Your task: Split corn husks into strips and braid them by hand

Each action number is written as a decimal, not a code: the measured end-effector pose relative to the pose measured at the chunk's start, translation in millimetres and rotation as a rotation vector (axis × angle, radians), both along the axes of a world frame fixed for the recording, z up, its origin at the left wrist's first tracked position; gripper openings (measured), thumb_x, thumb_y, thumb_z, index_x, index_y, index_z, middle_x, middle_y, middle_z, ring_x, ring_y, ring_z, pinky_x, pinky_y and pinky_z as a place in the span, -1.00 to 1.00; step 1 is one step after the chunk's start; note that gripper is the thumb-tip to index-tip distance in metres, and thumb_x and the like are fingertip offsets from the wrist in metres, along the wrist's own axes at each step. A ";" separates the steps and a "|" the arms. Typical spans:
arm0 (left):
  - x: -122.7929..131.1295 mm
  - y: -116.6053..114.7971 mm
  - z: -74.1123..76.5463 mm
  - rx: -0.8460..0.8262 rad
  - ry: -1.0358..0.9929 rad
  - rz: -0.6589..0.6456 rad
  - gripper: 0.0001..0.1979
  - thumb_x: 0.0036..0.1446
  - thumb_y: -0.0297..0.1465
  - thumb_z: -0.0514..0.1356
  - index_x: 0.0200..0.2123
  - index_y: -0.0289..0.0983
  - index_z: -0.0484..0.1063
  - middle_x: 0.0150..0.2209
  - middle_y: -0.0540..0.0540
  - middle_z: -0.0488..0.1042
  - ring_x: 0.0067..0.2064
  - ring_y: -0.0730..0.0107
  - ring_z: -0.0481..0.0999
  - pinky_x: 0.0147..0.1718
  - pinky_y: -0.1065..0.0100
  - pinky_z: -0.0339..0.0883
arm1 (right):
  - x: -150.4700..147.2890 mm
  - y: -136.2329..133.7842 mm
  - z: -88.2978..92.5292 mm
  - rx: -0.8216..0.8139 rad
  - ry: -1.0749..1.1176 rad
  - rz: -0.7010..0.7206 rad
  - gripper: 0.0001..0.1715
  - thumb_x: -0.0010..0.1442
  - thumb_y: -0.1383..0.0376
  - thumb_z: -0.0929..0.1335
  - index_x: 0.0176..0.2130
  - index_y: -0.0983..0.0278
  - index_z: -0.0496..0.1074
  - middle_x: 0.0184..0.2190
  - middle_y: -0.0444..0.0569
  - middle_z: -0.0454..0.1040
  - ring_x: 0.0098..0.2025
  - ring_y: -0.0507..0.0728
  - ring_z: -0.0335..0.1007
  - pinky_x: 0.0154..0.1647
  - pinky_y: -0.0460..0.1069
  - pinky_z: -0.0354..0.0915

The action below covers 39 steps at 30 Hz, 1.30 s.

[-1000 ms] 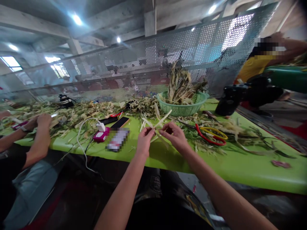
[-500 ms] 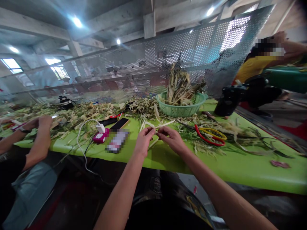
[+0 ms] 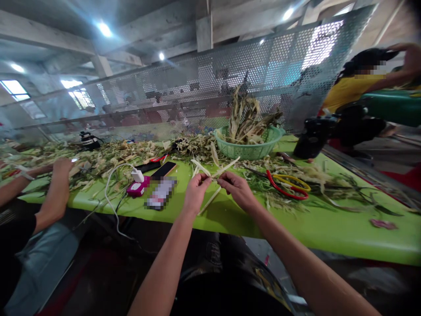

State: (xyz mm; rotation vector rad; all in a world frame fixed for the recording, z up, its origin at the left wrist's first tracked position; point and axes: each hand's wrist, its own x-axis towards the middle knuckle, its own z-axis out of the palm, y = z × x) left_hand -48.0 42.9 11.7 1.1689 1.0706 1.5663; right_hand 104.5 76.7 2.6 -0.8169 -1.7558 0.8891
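Note:
Over the green tabletop [image 3: 256, 224], both hands meet on pale strips of dried husk [image 3: 201, 168]. My left hand [image 3: 196, 193] pinches the strips between thumb and fingers. Close beside it, my right hand [image 3: 239, 189] also has its fingers closed on them. One strip end points up left, another up right, and a thin one runs down left under the hands. The crossing point is partly hidden by the fingertips. To the right of my right hand lie scissors [image 3: 272, 186] with red and yellow handles.
Behind my hands stands a green basket [image 3: 243, 152] of dried husks. Left are a phone [image 3: 164, 169], a blurred-out device [image 3: 161, 193] and a magenta box [image 3: 136, 188] with a charger. Husk scraps [image 3: 115, 153] spread along the table. A co-worker's arm [image 3: 57, 188] is at left, a dark container [image 3: 311, 137] at right.
The strip ends beyond my fingers now stand out longer and cross in a clearer V. The lower strip reaches further down left. My hands have barely shifted.

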 end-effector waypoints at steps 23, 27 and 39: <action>2.1 -4.1 -4.4 0.018 0.021 -0.153 -0.78 -0.03 -0.28 0.33 -0.35 -0.28 0.47 -0.40 -0.03 0.45 -0.36 0.46 0.39 -0.33 0.43 0.23 | 0.8 5.1 -0.3 -0.183 0.297 0.041 -0.67 0.01 0.06 0.47 -0.38 0.27 0.48 -0.46 -0.12 0.39 -0.43 0.03 0.26 -0.38 -0.05 0.23; 9.2 -2.7 -7.4 0.014 -0.026 -0.144 -0.72 -0.09 -0.26 0.37 -0.35 -0.28 0.42 -0.44 0.01 0.42 -0.43 0.53 0.37 -0.39 0.45 0.23 | 2.3 6.6 0.5 -0.170 0.325 0.018 -0.68 -0.03 0.07 0.49 -0.43 0.27 0.49 -0.48 -0.12 0.38 -0.45 0.03 0.24 -0.42 -0.05 0.21; 4.9 -7.2 -14.7 -0.039 -0.037 -0.226 -0.72 -0.06 -0.28 0.36 -0.28 -0.29 0.48 -0.35 -0.06 0.51 -0.30 0.43 0.46 -0.23 0.38 0.28 | 2.7 10.4 -2.7 -0.182 0.331 -0.034 -0.61 -0.06 0.01 0.49 -0.43 0.26 0.46 -0.52 -0.13 0.38 -0.50 0.02 0.21 -0.45 -0.04 0.19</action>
